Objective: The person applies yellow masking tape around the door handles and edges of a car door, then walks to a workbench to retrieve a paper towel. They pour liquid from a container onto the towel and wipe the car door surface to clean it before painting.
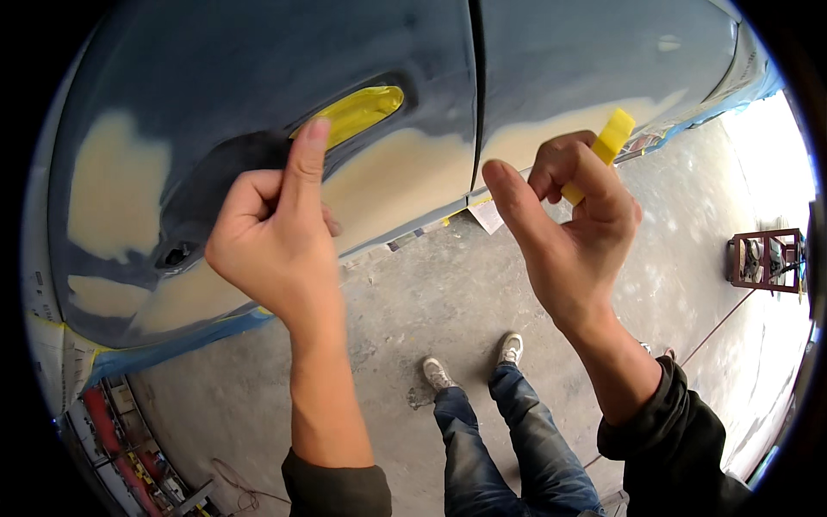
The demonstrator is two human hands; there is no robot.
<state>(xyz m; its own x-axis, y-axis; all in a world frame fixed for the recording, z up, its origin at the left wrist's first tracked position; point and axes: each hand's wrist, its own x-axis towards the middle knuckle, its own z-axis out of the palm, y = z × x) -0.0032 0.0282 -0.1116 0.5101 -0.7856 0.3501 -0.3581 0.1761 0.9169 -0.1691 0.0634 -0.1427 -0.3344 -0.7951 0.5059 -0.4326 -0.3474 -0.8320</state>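
Observation:
In front of me is a grey car body panel (258,52) with pale beige patches. A slanted, rounded recess in it is covered by yellow masking tape (366,110). My left hand (280,233) has its fingers curled and its thumb raised over the tape's lower left end; whether the thumb presses there I cannot tell. What the curled fingers hold, if anything, is hidden. To the right, my right hand (581,215) has bent fingers around a piece of yellow tape (614,136), probably a roll seen edge-on. Its thumb points up, apart from the tape.
A dark gap (476,95) separates two panels. Blue masking film (185,339) and paper edge the car's lower side. Below lies the concrete floor (388,302). A reddish rack (765,260) stands at right, shelves with tools (138,448) at lower left, a hose (245,495) nearby.

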